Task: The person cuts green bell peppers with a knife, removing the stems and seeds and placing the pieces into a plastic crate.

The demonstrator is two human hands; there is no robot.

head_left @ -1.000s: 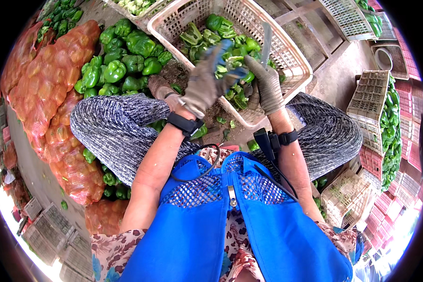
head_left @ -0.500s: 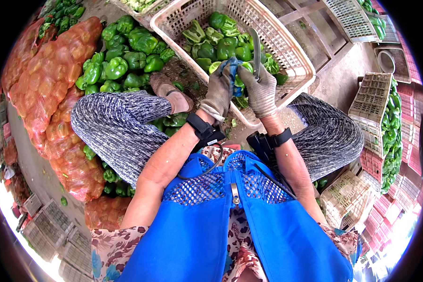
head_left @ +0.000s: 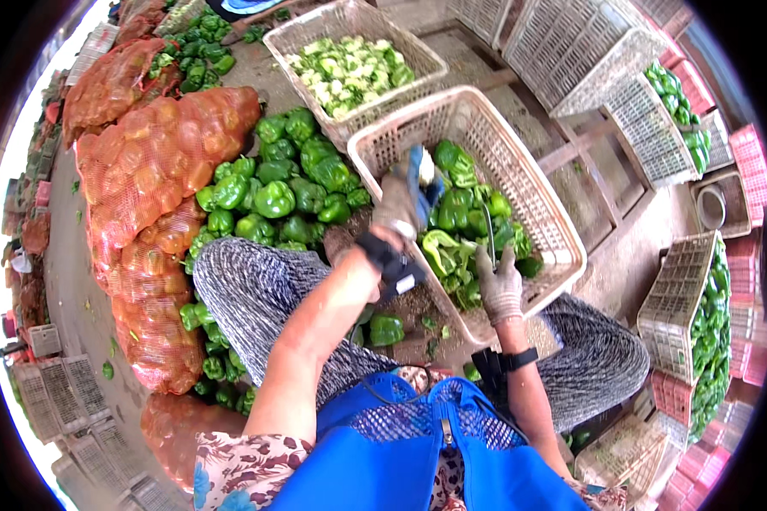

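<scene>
My left hand (head_left: 400, 194), in a grey glove with blue on its fingers, is over the left side of a pale plastic crate (head_left: 541, 157). Its fingers close around a whitish pepper core (head_left: 426, 167), partly covered by the fingers and a little blurred. Over the crate's near right part, my gloved right hand (head_left: 500, 283) grips a knife (head_left: 490, 232) with a curved metal blade that points up and away from me. Green bell peppers (head_left: 457, 209), several cut open, lie in the crate beneath both hands.
A second crate (head_left: 430, 64) of pale pepper cores adjoins at the far left. Whole green peppers (head_left: 274, 198) are heaped left, beside red mesh sacks (head_left: 166, 153). Pepper-filled crates (head_left: 677, 294) stand right; a wooden frame (head_left: 575, 149) lies beyond the crate.
My hands, together over the crate before, have moved apart: the left one forward and left, the right one lower with the knife. The view has shifted, showing the crate of cores more fully.
</scene>
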